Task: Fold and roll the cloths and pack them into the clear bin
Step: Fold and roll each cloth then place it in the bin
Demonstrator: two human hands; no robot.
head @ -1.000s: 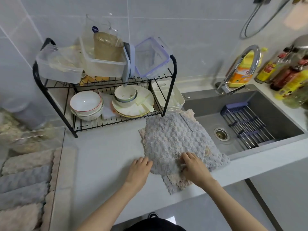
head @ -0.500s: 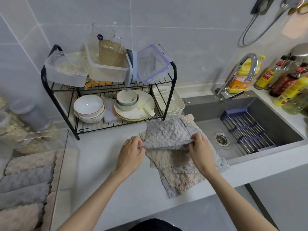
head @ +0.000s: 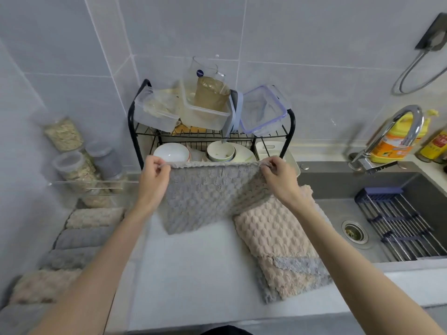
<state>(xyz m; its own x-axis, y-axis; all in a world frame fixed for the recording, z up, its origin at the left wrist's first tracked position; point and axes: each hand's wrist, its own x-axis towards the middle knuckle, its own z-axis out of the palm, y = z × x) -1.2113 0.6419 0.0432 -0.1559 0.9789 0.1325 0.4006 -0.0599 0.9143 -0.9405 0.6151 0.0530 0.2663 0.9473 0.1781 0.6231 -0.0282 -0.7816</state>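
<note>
Cloth (head: 205, 197) top edge between left hand (head: 153, 180) and right hand (head: 278, 178), counter (head: 193, 269) below.

Grey cloth (head: 205, 197), bubble-textured, held up by its two top corners and hanging spread above the tabletop (head: 193, 274), right part overlapping the beige cloth (head: 278, 243) lying flat there; beige and grey rolled cloths (head: 79, 235) packed side by side in the clear bin (head: 96, 182), far left.
</note>
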